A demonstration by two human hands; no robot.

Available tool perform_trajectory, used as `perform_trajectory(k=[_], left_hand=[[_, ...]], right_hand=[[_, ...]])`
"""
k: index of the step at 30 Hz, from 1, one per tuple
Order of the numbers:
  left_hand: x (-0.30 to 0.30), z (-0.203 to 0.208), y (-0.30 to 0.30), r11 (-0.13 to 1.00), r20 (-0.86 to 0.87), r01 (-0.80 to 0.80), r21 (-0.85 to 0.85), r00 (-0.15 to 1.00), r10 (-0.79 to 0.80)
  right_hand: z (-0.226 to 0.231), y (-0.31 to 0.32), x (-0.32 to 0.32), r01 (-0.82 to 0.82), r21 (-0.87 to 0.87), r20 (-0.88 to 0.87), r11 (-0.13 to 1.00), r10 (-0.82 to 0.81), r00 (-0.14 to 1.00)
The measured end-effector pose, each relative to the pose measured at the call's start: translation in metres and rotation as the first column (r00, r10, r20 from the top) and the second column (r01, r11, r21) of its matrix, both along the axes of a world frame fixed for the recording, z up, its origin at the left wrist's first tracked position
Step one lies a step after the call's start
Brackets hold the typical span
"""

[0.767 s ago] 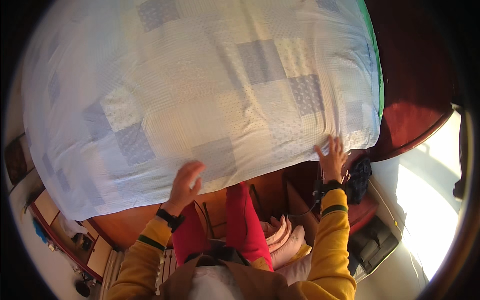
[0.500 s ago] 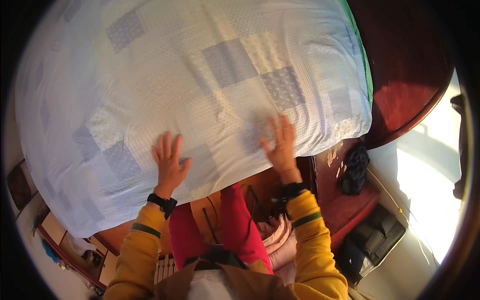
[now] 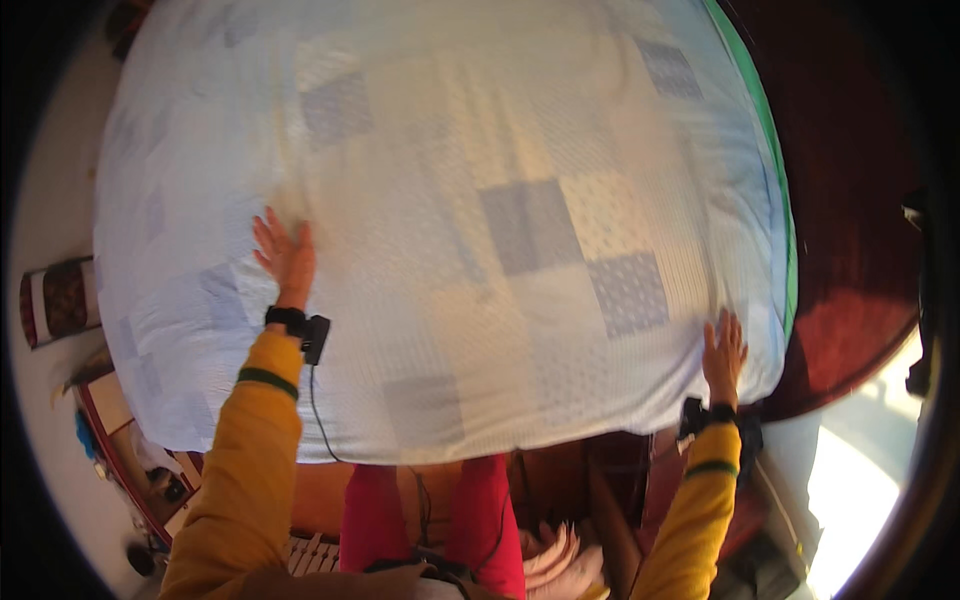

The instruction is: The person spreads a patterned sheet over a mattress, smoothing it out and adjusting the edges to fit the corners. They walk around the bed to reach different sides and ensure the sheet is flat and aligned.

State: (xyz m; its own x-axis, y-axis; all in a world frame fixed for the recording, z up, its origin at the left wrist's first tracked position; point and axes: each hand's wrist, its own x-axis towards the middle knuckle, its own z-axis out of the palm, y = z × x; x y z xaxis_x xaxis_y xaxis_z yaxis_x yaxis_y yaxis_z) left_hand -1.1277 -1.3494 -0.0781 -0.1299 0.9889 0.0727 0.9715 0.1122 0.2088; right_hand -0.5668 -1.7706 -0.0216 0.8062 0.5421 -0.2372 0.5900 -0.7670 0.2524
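A pale patchwork bed sheet (image 3: 430, 330) with blue-grey squares covers the bed in front of me, lightly wrinkled. Over its left part is my left hand (image 3: 287, 255), fingers spread, holding nothing. My right hand (image 3: 724, 350) rests at the sheet's near right corner with its fingers stretched out and nothing in them. Each wrist wears a black strap with a small black device. Along the right side of the bed a green edge (image 3: 770, 110) shows beneath the sheet.
A dark red wooden headboard (image 3: 850, 260) rises at the right. Pink folded cloth (image 3: 560, 565) lies below the bed's near edge, beside my legs in red trousers (image 3: 480, 510). At the lower left stands an open drawer unit (image 3: 120, 440); a patterned boxy item (image 3: 62, 302) is above it.
My hands have moved apart: the left farther up the sheet and leftward, the right out to the near right corner. The view has shifted with my head.
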Motion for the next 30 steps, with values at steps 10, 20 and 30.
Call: perform_trajectory(k=[10,20,30], left_hand=[[0.199,0.059,-0.065,0.286,0.791,0.954,0.084,0.111,-0.602],[0.039,-0.007,0.067,0.911,0.081,0.409,0.050,0.907,-0.412],[0.036,0.002,0.080,0.934,0.312,0.352,-0.062,0.896,-0.317]], right_hand=[[0.029,0.047,0.023,0.022,-0.067,-0.460,0.998,-0.050,0.886],[0.021,0.369,-0.059,-0.573,0.473,-0.112,0.669,0.691,0.714],[0.043,0.769,-0.386,-0.645,0.758,0.016,0.101,0.985,0.172]])
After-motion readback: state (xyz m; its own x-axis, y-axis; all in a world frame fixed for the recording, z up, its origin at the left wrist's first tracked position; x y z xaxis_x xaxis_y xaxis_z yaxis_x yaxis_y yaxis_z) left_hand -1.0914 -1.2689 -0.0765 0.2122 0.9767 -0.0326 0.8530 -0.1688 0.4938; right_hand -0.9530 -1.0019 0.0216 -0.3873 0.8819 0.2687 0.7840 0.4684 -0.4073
